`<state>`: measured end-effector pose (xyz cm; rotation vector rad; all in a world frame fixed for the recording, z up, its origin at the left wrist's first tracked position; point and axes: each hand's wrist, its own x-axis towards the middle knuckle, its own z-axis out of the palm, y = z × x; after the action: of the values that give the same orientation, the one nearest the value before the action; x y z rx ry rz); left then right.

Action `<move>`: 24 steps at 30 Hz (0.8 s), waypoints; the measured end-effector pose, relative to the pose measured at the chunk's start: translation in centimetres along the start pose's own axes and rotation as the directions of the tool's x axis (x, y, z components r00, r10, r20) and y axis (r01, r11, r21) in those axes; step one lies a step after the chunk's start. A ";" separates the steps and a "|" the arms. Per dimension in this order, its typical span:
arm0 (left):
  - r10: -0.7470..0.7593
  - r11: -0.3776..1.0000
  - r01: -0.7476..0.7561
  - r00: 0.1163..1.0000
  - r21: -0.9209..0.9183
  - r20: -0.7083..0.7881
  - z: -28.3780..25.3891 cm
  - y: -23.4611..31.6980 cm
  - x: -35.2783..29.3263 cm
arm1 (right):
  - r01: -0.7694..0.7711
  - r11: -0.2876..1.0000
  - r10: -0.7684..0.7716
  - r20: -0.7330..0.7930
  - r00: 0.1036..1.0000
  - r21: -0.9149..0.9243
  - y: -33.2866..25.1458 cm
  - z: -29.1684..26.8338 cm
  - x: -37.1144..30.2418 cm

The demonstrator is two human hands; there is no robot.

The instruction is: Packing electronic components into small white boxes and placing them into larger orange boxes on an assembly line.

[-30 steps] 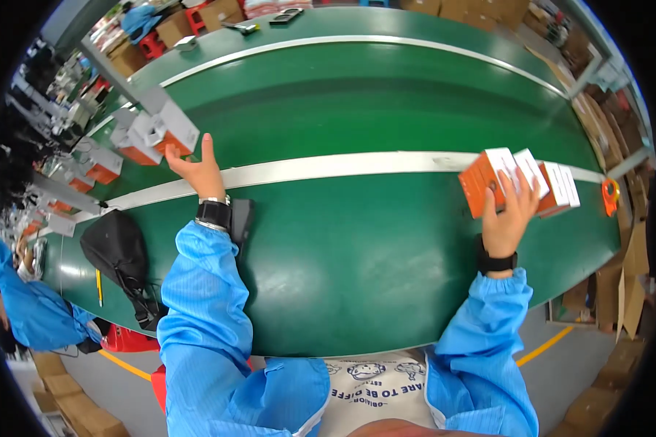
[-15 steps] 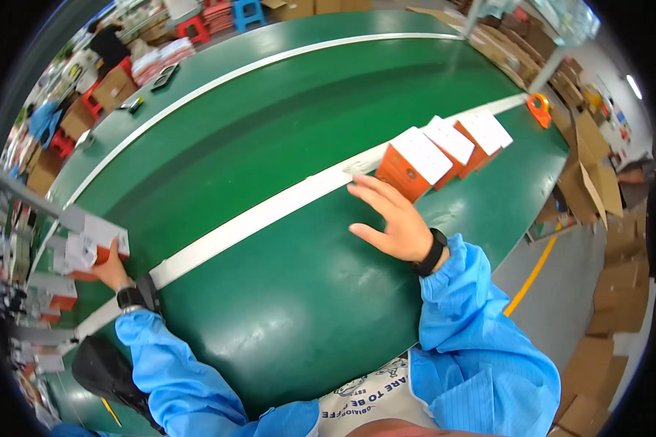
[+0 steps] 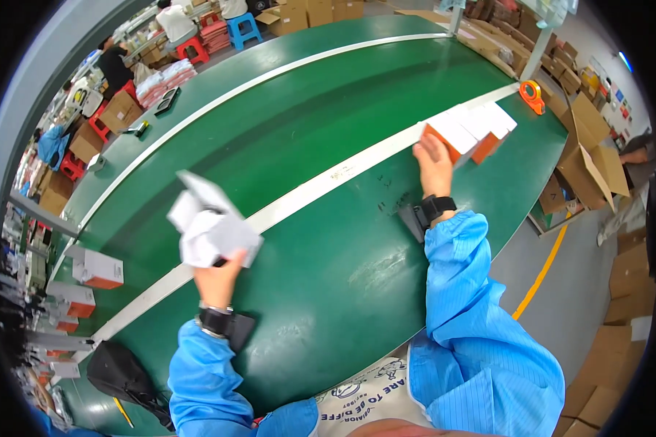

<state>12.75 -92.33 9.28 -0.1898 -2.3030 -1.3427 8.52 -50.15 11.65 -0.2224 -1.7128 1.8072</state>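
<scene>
The left hand (image 3: 217, 285) is clamping its fingers on an open white carton (image 3: 229, 237) above a green table (image 3: 342, 247). The right hand (image 3: 435, 173) is touching an orange-and-white box (image 3: 453, 134), its grip unclear. Carrying seems underway; the next move is calling for steady support.

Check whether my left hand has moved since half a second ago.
Yes. Judged against the long white strip, your left hand has moved right along it, and it holds an open white box.
</scene>
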 end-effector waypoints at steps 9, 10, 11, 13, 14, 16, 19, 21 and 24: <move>-0.063 0.992 0.090 0.961 -0.088 0.269 3.8 4.3 -6.6 | -0.005 1.000 0.004 0.382 0.924 0.001 -2.3 3.3 -4.8; 0.040 0.984 0.003 0.972 -0.180 0.232 4.3 4.5 -5.8 | 0.018 0.999 -0.035 0.580 0.814 0.036 -3.3 3.9 -5.9; 0.141 0.960 -0.087 0.972 -0.267 0.189 4.6 4.8 -4.8 | 0.028 0.997 -0.077 0.743 0.665 0.077 -4.2 4.5 -7.1; 0.225 0.926 -0.166 0.964 -0.339 0.144 4.8 5.9 -3.3 | 0.146 0.988 -0.126 0.834 0.537 0.055 -6.2 4.9 -9.0; 0.276 0.865 -0.146 0.937 -0.480 0.213 4.6 7.0 -2.3 | 0.281 0.958 -0.169 0.903 0.394 0.057 -7.0 5.2 -9.7; 0.327 0.792 -0.111 0.907 -0.600 0.265 4.5 7.7 -1.9 | 0.324 0.946 -0.127 0.907 0.401 -0.011 -8.0 5.9 -11.0; -0.006 0.597 0.302 0.928 -0.744 0.372 5.1 8.1 -1.8 | 0.424 0.891 -0.046 0.899 0.436 -0.161 -8.3 6.5 -12.3; -0.038 0.661 0.219 0.965 -0.718 0.260 6.2 8.2 -2.7 | 0.416 0.903 -0.163 0.811 0.562 -0.106 -7.1 6.8 -12.9; -0.072 0.781 0.078 0.997 -0.619 0.036 7.2 8.2 -4.1 | 0.379 0.924 -0.236 0.705 0.669 -0.050 -5.8 7.6 -14.6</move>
<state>16.83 -81.54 10.87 -0.3139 -1.7995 -2.1139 17.84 -64.69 13.87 0.7364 -2.2590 1.5427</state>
